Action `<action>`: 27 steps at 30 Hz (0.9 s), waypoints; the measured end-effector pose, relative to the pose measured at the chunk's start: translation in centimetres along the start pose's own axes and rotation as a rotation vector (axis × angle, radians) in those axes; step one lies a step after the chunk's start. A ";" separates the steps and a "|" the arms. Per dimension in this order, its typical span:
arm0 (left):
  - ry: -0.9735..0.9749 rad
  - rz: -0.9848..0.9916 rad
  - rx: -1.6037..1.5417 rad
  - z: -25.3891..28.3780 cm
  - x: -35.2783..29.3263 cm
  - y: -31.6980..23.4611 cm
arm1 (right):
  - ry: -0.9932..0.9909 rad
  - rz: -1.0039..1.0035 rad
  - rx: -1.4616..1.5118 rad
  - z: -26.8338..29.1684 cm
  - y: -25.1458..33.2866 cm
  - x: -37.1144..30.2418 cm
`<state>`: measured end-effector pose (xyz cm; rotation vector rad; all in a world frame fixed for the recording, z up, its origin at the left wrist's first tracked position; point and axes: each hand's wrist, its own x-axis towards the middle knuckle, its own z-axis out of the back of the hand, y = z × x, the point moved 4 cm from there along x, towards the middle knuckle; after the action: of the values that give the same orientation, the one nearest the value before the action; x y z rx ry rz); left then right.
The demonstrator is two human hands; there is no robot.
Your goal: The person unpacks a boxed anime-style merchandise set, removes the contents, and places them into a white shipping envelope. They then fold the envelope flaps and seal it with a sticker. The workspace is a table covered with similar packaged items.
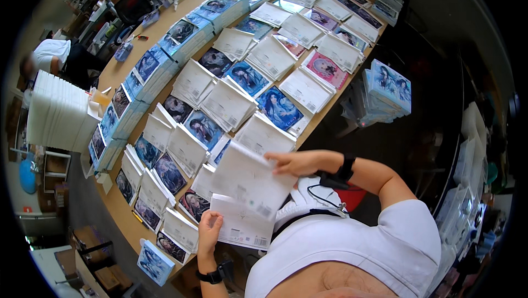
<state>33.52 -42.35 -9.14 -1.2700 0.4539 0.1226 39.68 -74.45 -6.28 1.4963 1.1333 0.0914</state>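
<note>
My left hand (209, 231) is closed on the left edge of a white printed card sheet (245, 222), thumb on top, just in front of the table's near edge. My right hand (297, 163) grips the upper right edge of a second white card sheet (250, 179), which overlaps the first. Both sheets show pale backs with small print and a barcode. Close beyond them lie a stack of white-backed cards (265, 133) and a blue illustrated card (279, 108). What lies under the raised sheets is hidden.
Rows of card stacks cover the wooden table (118, 212). Blue illustrated boxes (190, 36) line its far left side. One blue box (155, 262) sits at the near corner; more boxes (390, 86) are stacked at right. A person (52, 56) is at far left beyond a tall white stack (60, 111).
</note>
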 end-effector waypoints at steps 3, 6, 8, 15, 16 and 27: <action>-0.099 0.033 0.074 -0.6 0.6 -0.4 | -0.146 0.128 0.126 10.3 2.5 0.2; -0.238 0.096 -0.052 -2.1 1.0 -0.2 | -0.323 0.309 0.234 22.7 7.2 0.8; -0.282 0.132 -0.093 -4.1 1.5 -1.5 | -0.388 0.467 0.264 32.7 10.2 1.9; -0.506 0.205 -0.174 -9.2 1.9 -5.5 | -1.057 0.420 0.010 60.4 16.3 7.9; -0.541 0.272 -0.230 -9.8 1.9 -6.0 | -1.106 0.344 -0.042 63.5 15.7 8.6; -0.723 0.315 -0.135 -10.5 3.5 -1.2 | -1.425 0.544 -0.232 93.9 9.3 8.2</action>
<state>34.40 -53.10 -11.77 -1.1834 0.0121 0.8590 108.02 -135.03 -31.37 1.1694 -0.4144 -0.4077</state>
